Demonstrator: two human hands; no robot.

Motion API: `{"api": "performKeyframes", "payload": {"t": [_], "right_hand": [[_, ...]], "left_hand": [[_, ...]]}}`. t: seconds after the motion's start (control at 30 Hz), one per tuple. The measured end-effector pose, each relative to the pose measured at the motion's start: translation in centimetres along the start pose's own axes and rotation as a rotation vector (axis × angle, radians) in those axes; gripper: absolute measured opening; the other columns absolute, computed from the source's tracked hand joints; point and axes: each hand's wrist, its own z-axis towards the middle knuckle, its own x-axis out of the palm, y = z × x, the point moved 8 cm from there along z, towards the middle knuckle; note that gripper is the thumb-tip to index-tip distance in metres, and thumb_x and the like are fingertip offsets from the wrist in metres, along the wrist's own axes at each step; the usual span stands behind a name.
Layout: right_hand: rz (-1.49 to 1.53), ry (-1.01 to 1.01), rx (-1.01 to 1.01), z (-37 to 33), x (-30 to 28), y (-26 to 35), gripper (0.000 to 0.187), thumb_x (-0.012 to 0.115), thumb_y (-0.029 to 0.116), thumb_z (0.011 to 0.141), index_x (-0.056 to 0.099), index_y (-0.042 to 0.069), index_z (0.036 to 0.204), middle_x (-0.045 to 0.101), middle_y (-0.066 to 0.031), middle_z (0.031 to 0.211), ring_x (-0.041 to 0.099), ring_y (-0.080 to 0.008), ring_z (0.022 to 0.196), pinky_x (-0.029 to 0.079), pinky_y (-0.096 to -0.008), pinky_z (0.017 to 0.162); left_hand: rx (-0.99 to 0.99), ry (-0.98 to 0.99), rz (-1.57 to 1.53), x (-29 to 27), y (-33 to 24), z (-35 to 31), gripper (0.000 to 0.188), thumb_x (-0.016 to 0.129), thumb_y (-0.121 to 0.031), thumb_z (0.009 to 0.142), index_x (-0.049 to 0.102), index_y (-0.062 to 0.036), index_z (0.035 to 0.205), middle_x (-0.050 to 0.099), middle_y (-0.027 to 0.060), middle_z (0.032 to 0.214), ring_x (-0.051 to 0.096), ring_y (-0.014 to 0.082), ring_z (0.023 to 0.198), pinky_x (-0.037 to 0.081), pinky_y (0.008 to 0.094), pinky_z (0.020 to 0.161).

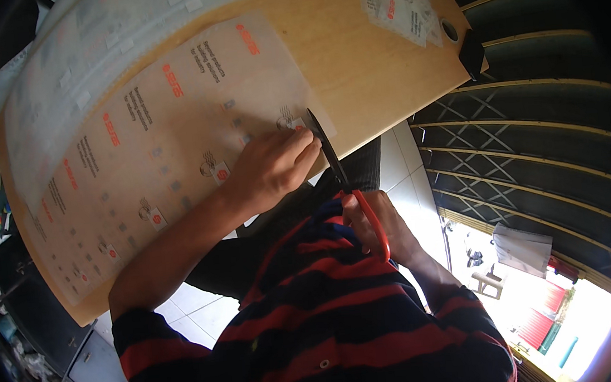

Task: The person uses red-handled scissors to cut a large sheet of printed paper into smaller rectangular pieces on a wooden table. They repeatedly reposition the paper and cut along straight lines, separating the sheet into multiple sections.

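A long translucent printed sheet (192,121) lies on the wooden table, with the same red and black design repeated along it. My left hand (275,166) rests on its near right corner, fingers closed together at the edge. My right hand (384,228) is wrapped round the red handles of a pair of scissors (339,167), just off the table's near edge. Their dark blades point away from me and reach the sheet's edge right beside my left fingertips. Whether the blades are parted is hard to make out.
More translucent film (118,44) covers the table's far left side. Small cut printed pieces (399,8) lie piled at the far right, near a round hole (449,30) in the wooden tabletop (362,86). A dark metal shutter (523,123) stands to the right. Cluttered shelves (15,336) are at left.
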Motion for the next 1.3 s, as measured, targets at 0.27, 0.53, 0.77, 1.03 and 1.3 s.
{"api": "performKeyframes", "payload": {"t": [0.27, 0.53, 0.77, 1.03, 1.3], "right_hand": [[-0.030, -0.062, -0.034, 1.1, 0.2, 0.4, 0.066, 0.044, 0.052, 0.106, 0.055, 0.001, 0.065, 0.049, -0.0076, 0.045, 0.057, -0.0242, 0.041, 0.046, -0.0358, 0.044], [-0.087, -0.037, -0.015, 1.5, -0.9, 1.6, 0.068, 0.046, 0.053, 0.105, 0.059, -0.002, 0.068, 0.053, -0.0132, 0.049, 0.062, -0.0323, 0.051, 0.051, -0.0427, 0.058], [-0.126, -0.054, -0.012, 1.5, -1.2, 1.3, 0.067, 0.046, 0.052, 0.105, 0.058, -0.003, 0.068, 0.051, -0.0146, 0.049, 0.060, -0.0357, 0.052, 0.049, -0.0469, 0.059], [-0.276, -0.067, -0.173, 2.0, -1.5, 2.2, 0.065, 0.042, 0.050, 0.107, 0.059, -0.002, 0.071, 0.053, -0.0183, 0.055, 0.061, -0.0397, 0.060, 0.049, -0.0489, 0.063], [-0.155, 0.014, 0.085, 2.8, -1.6, 1.0, 0.072, 0.040, 0.058, 0.105, 0.060, -0.002, 0.071, 0.052, -0.0182, 0.054, 0.060, -0.0386, 0.059, 0.049, -0.0479, 0.064]], "left_hand": [[-0.093, -0.010, -0.096, 0.4, 0.9, -0.2, 0.020, 0.073, 0.006, 0.079, 0.066, 0.0023, 0.097, 0.061, 0.0096, 0.086, 0.068, 0.0256, 0.068, 0.056, 0.0347, 0.057], [-0.088, 0.034, -0.168, 0.8, 1.1, -0.5, 0.031, 0.067, 0.005, 0.073, 0.062, 0.0056, 0.104, 0.058, 0.0127, 0.093, 0.066, 0.0276, 0.072, 0.055, 0.0372, 0.058], [-0.085, 0.024, -0.181, 0.6, 0.8, -0.4, 0.035, 0.068, 0.005, 0.073, 0.063, 0.0067, 0.108, 0.058, 0.0134, 0.095, 0.066, 0.0281, 0.072, 0.056, 0.0372, 0.059], [-0.101, 0.033, -0.192, 1.0, 1.0, -0.7, 0.035, 0.068, 0.006, 0.072, 0.063, 0.0054, 0.106, 0.058, 0.0132, 0.096, 0.067, 0.0280, 0.073, 0.056, 0.0371, 0.059], [-0.112, 0.040, -0.215, 0.7, 1.1, -0.1, 0.032, 0.067, 0.007, 0.072, 0.062, 0.0035, 0.103, 0.058, 0.0123, 0.094, 0.066, 0.0276, 0.071, 0.056, 0.0375, 0.058]]}}
